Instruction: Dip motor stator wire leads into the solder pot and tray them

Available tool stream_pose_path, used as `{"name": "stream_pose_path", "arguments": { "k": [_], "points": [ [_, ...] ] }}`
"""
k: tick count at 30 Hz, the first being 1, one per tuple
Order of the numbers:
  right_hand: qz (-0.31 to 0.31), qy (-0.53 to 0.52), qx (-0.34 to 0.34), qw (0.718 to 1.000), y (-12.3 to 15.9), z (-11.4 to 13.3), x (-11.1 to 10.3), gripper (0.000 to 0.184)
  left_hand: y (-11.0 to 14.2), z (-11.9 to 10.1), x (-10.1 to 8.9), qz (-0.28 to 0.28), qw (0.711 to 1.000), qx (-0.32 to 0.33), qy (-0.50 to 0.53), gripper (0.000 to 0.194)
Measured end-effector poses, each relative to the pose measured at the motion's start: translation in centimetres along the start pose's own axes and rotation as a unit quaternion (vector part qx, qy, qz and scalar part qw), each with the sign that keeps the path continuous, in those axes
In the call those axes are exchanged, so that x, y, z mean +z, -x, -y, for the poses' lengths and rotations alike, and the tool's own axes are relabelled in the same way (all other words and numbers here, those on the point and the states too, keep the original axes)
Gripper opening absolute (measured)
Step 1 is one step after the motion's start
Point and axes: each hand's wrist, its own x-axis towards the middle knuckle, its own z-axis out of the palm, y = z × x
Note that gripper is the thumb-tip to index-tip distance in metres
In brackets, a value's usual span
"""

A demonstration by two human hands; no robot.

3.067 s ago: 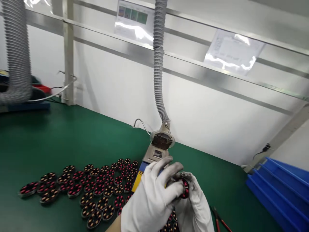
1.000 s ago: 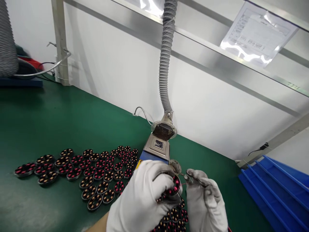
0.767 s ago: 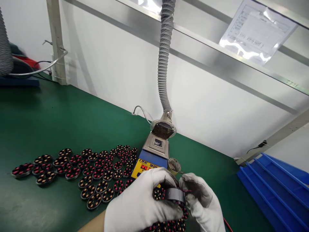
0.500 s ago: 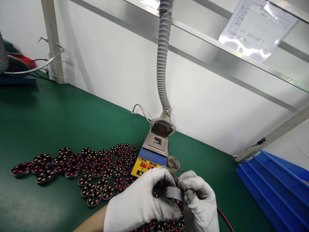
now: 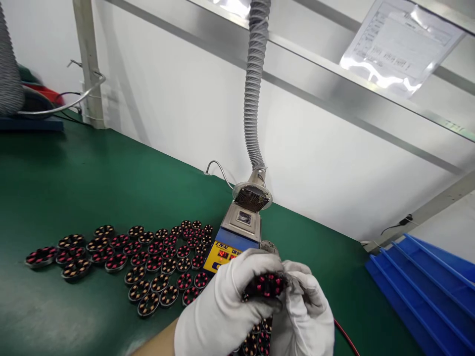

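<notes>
My left hand point(image 5: 226, 301), in a white glove, is closed around a round motor stator point(image 5: 269, 285) with red coils inside a dark ring. The coil face points toward me. At the stator's right edge my gloved right hand point(image 5: 309, 306) has its fingers pinched together; what lies between the fingertips is hidden. Both gloves are smudged dark at the fingers. Just behind the hands stands a blue and yellow solder pot point(image 5: 241, 225) with a lit red display, partly covered by my left hand. More stators point(image 5: 254, 341) lie beneath my hands.
Many similar stators point(image 5: 148, 304), with red or tan coils, spread over the green table point(image 5: 122, 188) to the left. A grey extraction hose point(image 5: 254, 99) hangs above the solder pot. Blue trays point(image 5: 426, 291) stand at the right, and a red cable point(image 5: 345, 336) runs near my right hand.
The stator in my left hand has turned from showing its grey outer rim to showing its red coil face. My right hand stays close beside it. The view has shifted slightly.
</notes>
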Motion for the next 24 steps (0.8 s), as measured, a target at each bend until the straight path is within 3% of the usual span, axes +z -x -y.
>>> {"name": "stream_pose_path", "arguments": {
  "k": [3, 6, 9, 12, 15, 18, 19, 21, 24],
  "points": [
    [0.015, 0.008, 0.008, 1.000, -0.1, 0.0, 0.1, 0.004, -0.1, -0.5, -0.1, -0.006, 0.999, -0.006, 0.039, 0.030],
    [0.012, 0.006, 0.028, 1.000, 0.0, 0.3, 0.5, 0.006, -0.2, -0.9, -0.3, 0.026, 0.997, 0.067, 0.038, 0.006],
    [-0.014, -0.022, 0.028, 0.999, 0.2, 0.6, 1.1, 0.007, -0.2, -0.9, -0.4, 0.006, 0.992, 0.106, -0.064, 0.030],
    [-0.065, -0.023, 0.032, 0.997, 0.4, 1.0, 1.7, 0.011, -0.1, -1.0, -0.5, 0.029, 0.993, 0.062, -0.091, 0.047],
    [-0.090, -0.003, 0.023, 0.996, 0.5, 1.5, 2.2, 0.015, -0.1, -1.3, -0.5, 0.052, 0.999, 0.006, -0.007, 0.035],
    [-0.149, 0.034, 0.021, 0.988, 0.7, 1.8, 2.6, 0.017, -0.1, -1.6, -0.7, 0.055, 0.998, 0.012, 0.030, 0.011],
    [-0.150, 0.035, 0.019, 0.988, 0.8, 1.7, 2.6, 0.017, 0.0, -1.6, -0.7, 0.054, 0.998, 0.040, 0.011, 0.009],
    [-0.111, 0.003, 0.012, 0.994, 0.9, 1.2, 2.5, 0.014, -0.1, -1.6, -0.6, 0.021, 0.989, 0.112, -0.097, 0.024],
    [-0.060, -0.108, 0.048, 0.991, 0.6, 0.2, 1.9, 0.013, -0.3, -1.7, -0.2, -0.038, 0.950, 0.168, -0.259, 0.036]
  ]
}}
